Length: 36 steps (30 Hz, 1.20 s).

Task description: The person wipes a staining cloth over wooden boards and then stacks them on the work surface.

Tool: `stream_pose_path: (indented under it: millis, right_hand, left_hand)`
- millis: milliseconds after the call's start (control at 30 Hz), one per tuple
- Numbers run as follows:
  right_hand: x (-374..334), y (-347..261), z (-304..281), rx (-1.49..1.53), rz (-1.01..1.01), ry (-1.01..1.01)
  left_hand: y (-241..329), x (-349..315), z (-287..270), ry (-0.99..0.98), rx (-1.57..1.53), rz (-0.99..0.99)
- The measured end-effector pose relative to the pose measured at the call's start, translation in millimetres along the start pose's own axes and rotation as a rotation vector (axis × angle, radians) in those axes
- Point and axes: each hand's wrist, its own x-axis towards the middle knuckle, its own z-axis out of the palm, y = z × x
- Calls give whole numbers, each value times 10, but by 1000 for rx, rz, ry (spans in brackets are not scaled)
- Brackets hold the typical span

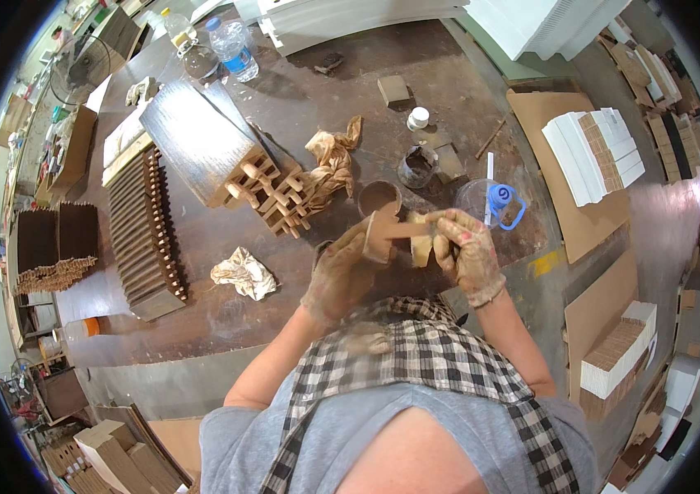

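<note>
Stained thin gloves cover both of my hands, which meet over the near edge of the brown table. My left hand is closed round a small brown wooden piece, whose narrow strip reaches toward the right hand. Between the fingers of my right hand is a pale yellow sponge-like pad, pressed near the strip; blur hides its exact shape. Just beyond the hands stands an open round tub of brown liquid. A dark-stained can sits behind it.
Stacked wooden pieces with pegs, a long row of dark slats and crumpled cloths lie to the left. A blue-handled jug stands right, a small white bottle farther back. Water bottles stand at the far left.
</note>
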Motion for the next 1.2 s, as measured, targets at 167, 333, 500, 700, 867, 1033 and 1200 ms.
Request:
stream_pose_path:
  millis: [167,333,500,700,867,1033,1200]
  right_hand:
    - [40,24,76,78,17,-76]
    - [0,-165,46,-45,6,12]
    - [29,-46,74,-106,104,-43]
    - [61,-52,24,25,28,-82]
    - [112,130,-210,12,9,3]
    - [127,66,99,30,-2,-115]
    - [155,117,-16,56,-62,107]
  left_hand:
    - [-5,18,9,72,24,9]
    - [6,46,-119,-90,56,-38]
    - [-35,61,-41,62,56,20]
    - [-37,85,-108,4,65,1]
    - [-45,84,-111,25,67,25]
    - [-3,62,-115,18,92,-27]
    - [0,22,-247,-27,78,-21]
